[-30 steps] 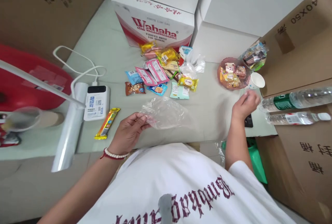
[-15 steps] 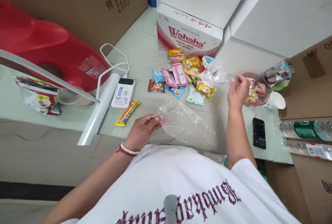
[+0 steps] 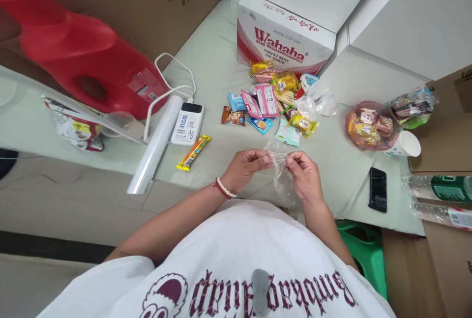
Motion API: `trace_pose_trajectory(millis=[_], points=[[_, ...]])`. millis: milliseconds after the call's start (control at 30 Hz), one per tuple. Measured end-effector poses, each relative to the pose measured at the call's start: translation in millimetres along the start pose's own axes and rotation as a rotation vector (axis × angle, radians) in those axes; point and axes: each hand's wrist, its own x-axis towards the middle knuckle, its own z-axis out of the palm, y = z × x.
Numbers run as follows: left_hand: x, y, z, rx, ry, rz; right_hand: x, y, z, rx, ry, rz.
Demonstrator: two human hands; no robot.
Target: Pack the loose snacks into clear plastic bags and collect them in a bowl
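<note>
Low in the middle of the frame, the left hand (image 3: pixel 245 168) and right hand (image 3: pixel 304 175) each pinch an edge of a clear plastic bag (image 3: pixel 280 173), fingertips pressed together on the film, the bag hanging crumpled between them over the table (image 3: pixel 339 170) edge. Left of centre lie a yellow snack bar (image 3: pixel 193 152) and a white power bank (image 3: pixel 188 123). Above centre sits a pile of snack packets (image 3: pixel 275 106); toward the right, a pink dish (image 3: pixel 370 125), a paper cup (image 3: pixel 405 145) and a black phone (image 3: pixel 377 188). At the top stands a Wahaha box (image 3: pixel 282 38)

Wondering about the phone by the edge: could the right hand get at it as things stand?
Probably yes, once freed: the right hand pinches the clear plastic bag, and bare table lies between it and the black phone.
</note>
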Motion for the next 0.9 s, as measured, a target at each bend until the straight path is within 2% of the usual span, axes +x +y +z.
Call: trace_pose_trajectory(millis=[167, 267, 333, 400, 467, 533, 600, 767, 900], points=[[-5, 12, -16.9, -0.075, -0.013, -0.003, 0, -21, -2, 0.167, 0.082, 0.005], [-5, 33, -40.9, -0.080, -0.056, -0.038, 11, -29, -15, 0.225, 0.155, 0.074], [-1, 48, -61.1, -0.044, -0.059, -0.056, 25, -29, -27, 0.256, 0.139, 0.146], [6, 59, -78.7, 0.028, 0.029, -0.043, 40, -24, -36, 0.264, 0.089, 0.217], [12, 64, -87.7, 0.098, 0.235, 0.004, 55, -14, -38, 0.232, 0.086, 0.261], [15, 59, -85.2, 0.125, 0.425, 0.034, 64, -3, -34, 0.195, 0.120, 0.279], [14, 46, -73.0, 0.116, 0.503, -0.003, 68, 7, -25, 0.194, 0.130, 0.277], [17, 8, -33.0, 0.135, 0.513, -0.175, 53, 18, -4, 0.282, 0.080, 0.254], [36, -1, -17.3, 0.204, 0.471, -0.068, 38, 18, 2, 0.350, -0.006, 0.306]])
